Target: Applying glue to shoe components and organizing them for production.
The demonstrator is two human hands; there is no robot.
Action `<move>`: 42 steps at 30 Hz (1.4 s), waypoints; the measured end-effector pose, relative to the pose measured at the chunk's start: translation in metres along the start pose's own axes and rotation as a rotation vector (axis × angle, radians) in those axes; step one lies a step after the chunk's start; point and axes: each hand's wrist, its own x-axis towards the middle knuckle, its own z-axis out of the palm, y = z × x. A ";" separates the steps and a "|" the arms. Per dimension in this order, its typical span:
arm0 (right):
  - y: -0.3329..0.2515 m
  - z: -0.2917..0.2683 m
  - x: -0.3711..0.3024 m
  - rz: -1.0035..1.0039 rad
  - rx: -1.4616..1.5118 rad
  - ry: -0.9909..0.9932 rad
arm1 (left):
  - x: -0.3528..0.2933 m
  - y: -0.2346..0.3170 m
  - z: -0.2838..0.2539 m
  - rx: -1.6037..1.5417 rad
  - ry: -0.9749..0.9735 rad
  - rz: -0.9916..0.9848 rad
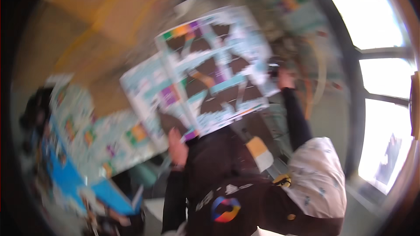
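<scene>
A large printed sheet (245, 81), white with light blue, purple, orange and green areas, spreads out in front of me. Several dark brown jagged patches mark it; I cannot tell whether they are holes or print. At the sheet's lower left edge, my left hand (178, 150) has its fingers closed on the border. Over by the right edge is my right hand (285, 79), closed, with a small dark object (274, 66) at its fingers. That object is too blurred to name. Motion smears both hands.
Brown cardboard (100, 22) fills the upper left. More printed sheets (127, 137) lie at the left, beside a bright blue panel (65, 170). Pale and orange curved strips (321, 61) hang at the right, before a bright window (378, 78). A yellow-and-white block (259, 153) sits near my right forearm.
</scene>
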 end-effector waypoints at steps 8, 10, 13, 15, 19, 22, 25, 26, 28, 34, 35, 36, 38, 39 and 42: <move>-0.032 -0.055 0.003 0.074 0.115 0.082 | 0.005 0.001 0.006 0.239 0.097 -0.076; -0.041 -0.078 -0.013 -0.026 0.237 0.126 | 0.010 0.000 0.003 0.287 0.080 -0.046; -0.073 -0.116 -0.053 0.006 1.148 -0.229 | 0.016 -0.007 0.002 0.329 0.057 -0.041; -0.118 -0.140 -0.093 -0.251 1.325 -0.333 | 0.018 -0.012 0.003 0.349 0.116 0.014; -0.250 -0.175 -0.147 -0.555 1.122 -0.696 | 0.018 -0.021 0.005 0.320 0.166 0.063; -0.346 -0.175 -0.176 -0.508 0.893 -0.770 | 0.017 -0.027 0.005 0.257 0.122 0.043; -0.409 -0.162 -0.185 -0.551 0.617 -0.798 | 0.016 -0.032 0.004 0.271 0.134 0.087; -0.424 -0.156 -0.184 -0.591 0.542 -0.773 | 0.016 -0.034 0.004 0.257 0.141 0.089; -0.443 -0.143 -0.183 -0.626 0.451 -0.747 | 0.017 -0.037 0.003 0.330 0.111 0.120; -0.459 -0.127 -0.173 -0.581 0.470 -0.434 | 0.023 -0.043 -0.003 0.277 0.091 0.168; -0.458 -0.128 -0.172 -0.578 0.471 -0.440 | 0.025 -0.044 -0.004 0.270 0.106 0.178; -0.457 -0.129 -0.172 -0.600 0.488 -0.405 | 0.026 -0.044 -0.004 0.266 0.083 0.173; -0.456 -0.132 -0.173 -0.619 0.507 -0.368 | 0.027 -0.045 -0.004 0.265 0.058 0.169; -0.455 -0.134 -0.173 -0.595 0.455 -0.476 | 0.027 -0.046 -0.004 0.288 0.103 0.192; -0.457 -0.136 -0.174 -0.585 0.421 -0.541 | 0.028 -0.049 -0.001 0.328 0.150 0.231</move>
